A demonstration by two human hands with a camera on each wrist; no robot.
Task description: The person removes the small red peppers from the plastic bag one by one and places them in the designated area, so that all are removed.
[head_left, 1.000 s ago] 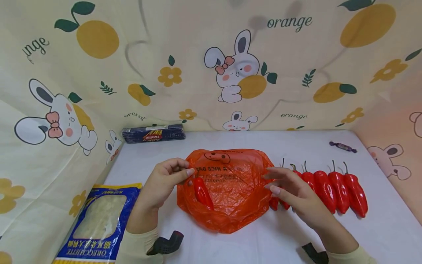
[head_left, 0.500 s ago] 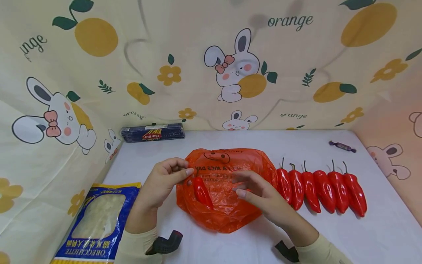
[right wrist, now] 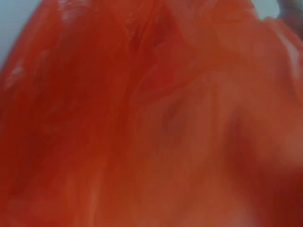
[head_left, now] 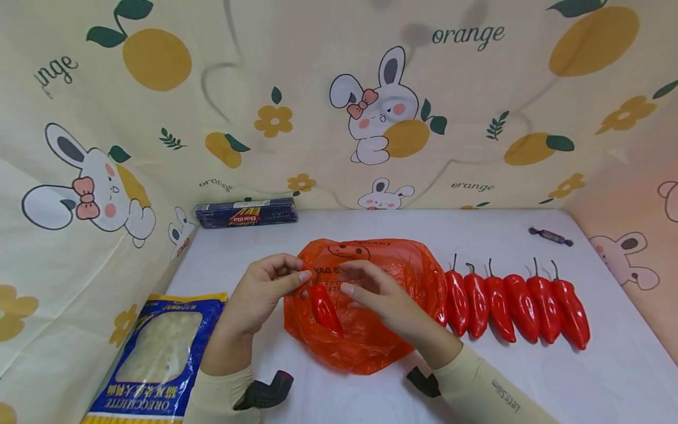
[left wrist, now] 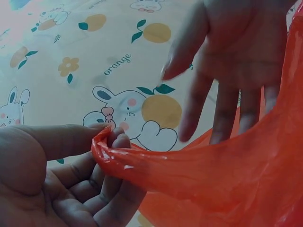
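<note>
A thin red plastic bag [head_left: 365, 356] lies mid-table with its mouth spread. At its left rim, my left hand [head_left: 272, 288] pinches the plastic between thumb and fingers; the left wrist view shows the gathered edge [left wrist: 106, 149]. A glossy red chili pepper [head_left: 325, 311] is at the bag's left side, just below that hand. My right hand [head_left: 381, 294] hovers over the bag's mouth, fingers extended and apart, holding nothing. In the left wrist view, the right hand's fingers [left wrist: 227, 104] hang partly behind the rim. Blurred red plastic [right wrist: 118, 118] fills the right wrist view.
Right of the bag, several red chili peppers [head_left: 521, 306] lie in a row. A wrapped candy [head_left: 551, 236] is at the back right, and a dark blue Barilla pasta box [head_left: 246, 213] at the back left. A blue orecchiette pack [head_left: 159, 353] lies beside the left forearm.
My right hand has moved left from the bag's right edge, beside the pepper row, to over the bag's mouth. The left hand keeps its pinch on the rim.
</note>
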